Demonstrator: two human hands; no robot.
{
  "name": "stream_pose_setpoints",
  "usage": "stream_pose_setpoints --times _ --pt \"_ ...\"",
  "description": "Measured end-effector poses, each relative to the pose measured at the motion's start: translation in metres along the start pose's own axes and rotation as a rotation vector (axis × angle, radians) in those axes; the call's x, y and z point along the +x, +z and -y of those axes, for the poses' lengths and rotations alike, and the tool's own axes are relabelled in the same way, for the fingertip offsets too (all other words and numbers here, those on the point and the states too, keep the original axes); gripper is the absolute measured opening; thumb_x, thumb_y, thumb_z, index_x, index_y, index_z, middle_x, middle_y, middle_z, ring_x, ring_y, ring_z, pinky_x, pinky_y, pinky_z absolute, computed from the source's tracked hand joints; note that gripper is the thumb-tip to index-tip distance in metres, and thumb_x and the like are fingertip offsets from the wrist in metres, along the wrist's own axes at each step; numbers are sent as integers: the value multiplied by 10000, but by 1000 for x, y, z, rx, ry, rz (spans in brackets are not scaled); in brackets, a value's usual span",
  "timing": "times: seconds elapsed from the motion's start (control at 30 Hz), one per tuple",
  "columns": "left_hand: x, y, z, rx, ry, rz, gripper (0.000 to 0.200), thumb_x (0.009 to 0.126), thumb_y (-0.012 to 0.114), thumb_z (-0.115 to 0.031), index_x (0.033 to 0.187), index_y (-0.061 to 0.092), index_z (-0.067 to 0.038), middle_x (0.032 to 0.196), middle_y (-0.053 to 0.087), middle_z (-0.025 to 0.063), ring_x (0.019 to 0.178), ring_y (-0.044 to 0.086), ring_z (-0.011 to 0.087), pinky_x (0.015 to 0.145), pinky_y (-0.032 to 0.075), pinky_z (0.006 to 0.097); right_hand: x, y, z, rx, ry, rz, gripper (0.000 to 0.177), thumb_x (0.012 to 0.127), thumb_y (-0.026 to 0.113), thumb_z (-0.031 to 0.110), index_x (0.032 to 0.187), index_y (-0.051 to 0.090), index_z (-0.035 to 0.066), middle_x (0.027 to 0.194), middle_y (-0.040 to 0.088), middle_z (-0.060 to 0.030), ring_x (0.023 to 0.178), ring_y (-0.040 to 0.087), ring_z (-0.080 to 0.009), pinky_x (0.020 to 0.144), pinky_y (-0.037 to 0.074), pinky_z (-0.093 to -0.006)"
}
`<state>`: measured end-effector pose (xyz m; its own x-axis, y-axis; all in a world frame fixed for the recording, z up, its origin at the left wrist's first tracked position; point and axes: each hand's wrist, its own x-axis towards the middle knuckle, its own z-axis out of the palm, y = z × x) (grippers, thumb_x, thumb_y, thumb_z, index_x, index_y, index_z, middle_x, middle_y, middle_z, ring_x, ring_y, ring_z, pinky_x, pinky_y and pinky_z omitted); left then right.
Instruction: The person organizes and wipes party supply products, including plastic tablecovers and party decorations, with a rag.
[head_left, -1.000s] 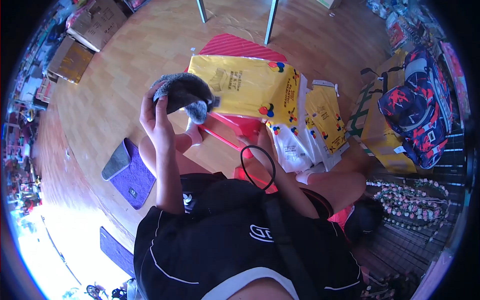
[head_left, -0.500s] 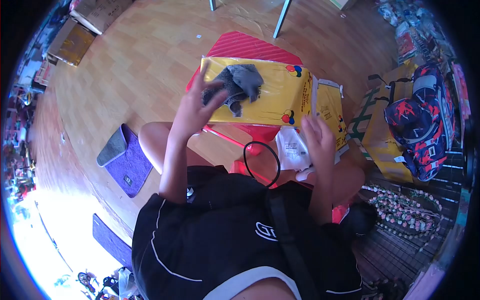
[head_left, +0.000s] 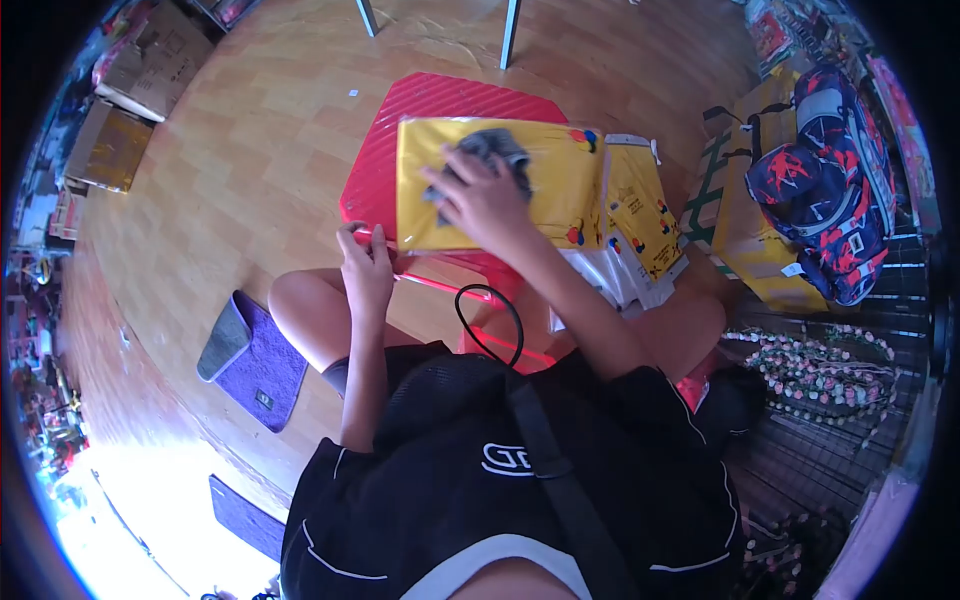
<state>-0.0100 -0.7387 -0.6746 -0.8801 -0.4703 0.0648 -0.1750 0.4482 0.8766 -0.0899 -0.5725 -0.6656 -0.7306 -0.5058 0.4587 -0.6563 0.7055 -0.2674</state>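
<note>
My right hand [head_left: 488, 203] reaches across and lies over a crumpled grey cloth [head_left: 508, 150], its fingers spread. Part of the cloth is hidden beneath it. Under the cloth is a flat yellow package [head_left: 560, 180] in clear plastic, with balloon prints along its right end. It rests on a low red plastic table [head_left: 375, 170] with a ridged top. At the table's near left corner, my left hand [head_left: 367, 270] has its fingers bent around the red edge, close to the package's lower left corner.
More yellow packages [head_left: 640, 205] and a white packet [head_left: 600, 275] lie by my right knee. A patterned backpack [head_left: 825, 190] and floral garlands [head_left: 820, 375] are at the right. A purple mat [head_left: 265, 365] is on the floor at left; cardboard boxes [head_left: 155, 60] stand behind.
My right hand has moved left and forward onto the grey cloth. My left hand has come off the package area, down to the table's corner. The view has shifted slightly.
</note>
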Motion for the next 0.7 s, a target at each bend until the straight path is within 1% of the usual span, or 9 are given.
stream_pose_setpoints --times 0.07,0.2,0.27,0.4,0.47,0.53,0.63,0.67,0.7 --pt "-3 7 3 0 12 -13 210 865 490 -198 950 471 -7 516 518 125 493 569 182 475 416 322 -5 -7 -17 -17 -11 -20 384 759 572 244 1134 521 180 1195 469 -93 1093 463 -220 884 315 -458" --pt "-15 10 -46 -18 -304 194 305 820 553 -282 851 504 17 508 521 124 511 577 234 500 440 336 -6 -9 -17 27 -51 -25 401 743 586 168 1136 513 136 1178 477 -89 1075 474 -221 870 332 -407" --pt "-11 20 -28 300 43 136 337 777 604 -302 828 512 19 499 514 115 503 575 178 493 436 313 -7 -10 -11 77 -76 -30 400 725 596 139 1119 527 138 1165 487 -87 1060 485 -226 859 346 -402" --pt "-5 13 -18 94 -67 278 259 777 598 -232 749 525 14 490 512 95 465 537 124 473 413 289 -11 -18 -27 231 -53 -84 381 665 617 53 1037 577 126 1087 535 -89 1002 517 -255 822 389 -382" --pt "-7 7 -17 62 -108 263 234 781 591 -209 751 525 14 490 516 89 441 518 114 452 405 279 -14 -31 -54 188 117 -224 361 629 587 -35 970 584 83 971 562 -115 905 534 -287 793 413 -360" --pt "-10 -1 -17 21 -148 245 210 784 584 -186 754 526 14 490 520 83 418 499 104 430 398 269 -30 -38 -84 155 317 -341 341 685 533 -61 995 577 74 961 567 -126 869 550 -290 745 432 -357" --pt "-12 -22 -4 -114 -171 -11 176 791 573 -160 767 533 10 480 515 64 377 461 86 366 370 246 -71 -35 -127 602 845 -519 265 756 549 9 1020 549 31 995 568 -100 933 541 -210 810 424 -315" --pt "-8 -33 11 -175 -151 -49 175 796 567 -160 775 536 11 483 516 58 371 457 85 350 363 246 -73 -37 -128 604 830 -519 265 756 549 9 1020 549 31 995 568 -100 933 541 -210 810 424 -315" --pt "-7 -42 15 -218 -154 -28 197 804 562 -174 801 546 22 513 526 56 403 478 86 379 380 245 -64 -54 -113 688 835 -697 266 767 549 18 1033 538 19 1016 560 -99 942 534 -191 816 421 -299"
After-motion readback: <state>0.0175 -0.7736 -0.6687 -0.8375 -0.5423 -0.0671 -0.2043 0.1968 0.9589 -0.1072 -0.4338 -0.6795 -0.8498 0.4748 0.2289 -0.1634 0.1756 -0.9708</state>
